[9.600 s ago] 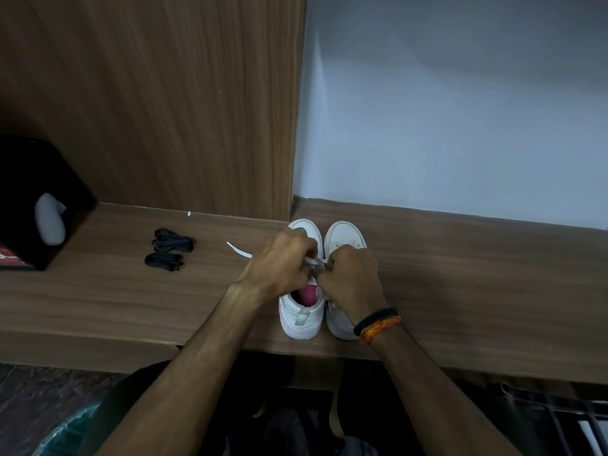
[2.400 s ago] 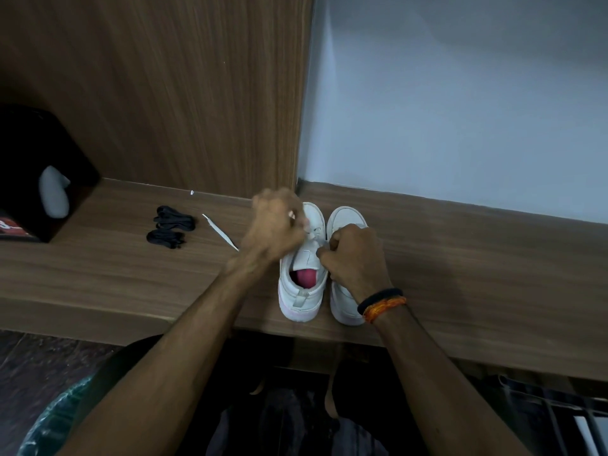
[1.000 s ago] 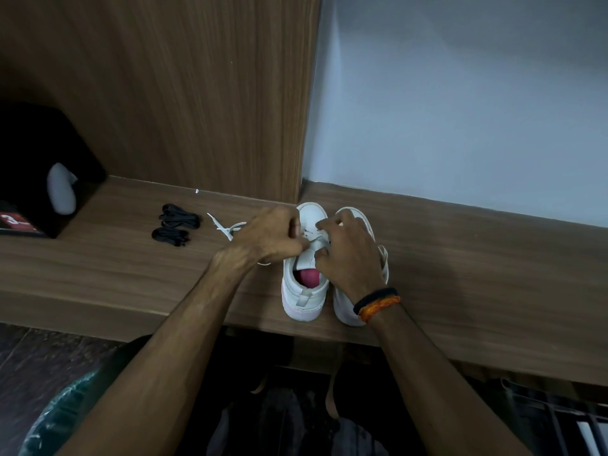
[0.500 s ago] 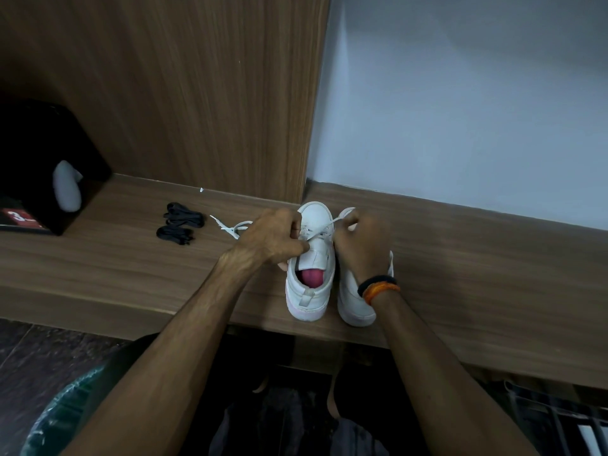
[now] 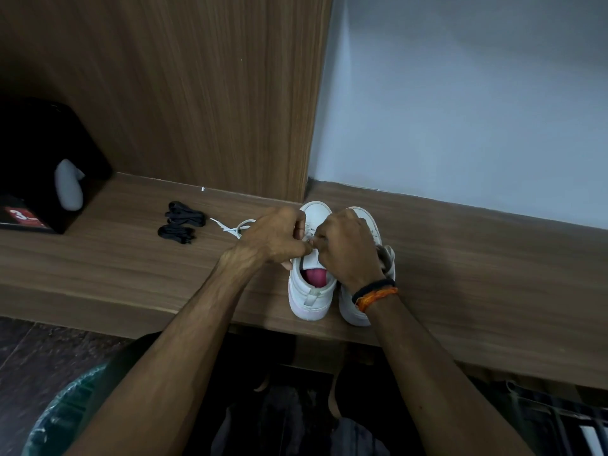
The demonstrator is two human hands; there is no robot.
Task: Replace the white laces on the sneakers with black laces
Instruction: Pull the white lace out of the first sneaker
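A pair of white sneakers is stood heels-first at the front edge of the wooden shelf. The white lace over the left shoe is pinched by the curled left hand and right hand. Two black lace bundles are laid on open shelf to the left, near a black box.

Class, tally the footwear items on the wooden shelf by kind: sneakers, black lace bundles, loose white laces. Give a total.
White sneakers: 2, left sneaker and right sneaker
Black lace bundles: 2, far bundle and near bundle
Loose white lace: 1, white lace
Total: 5
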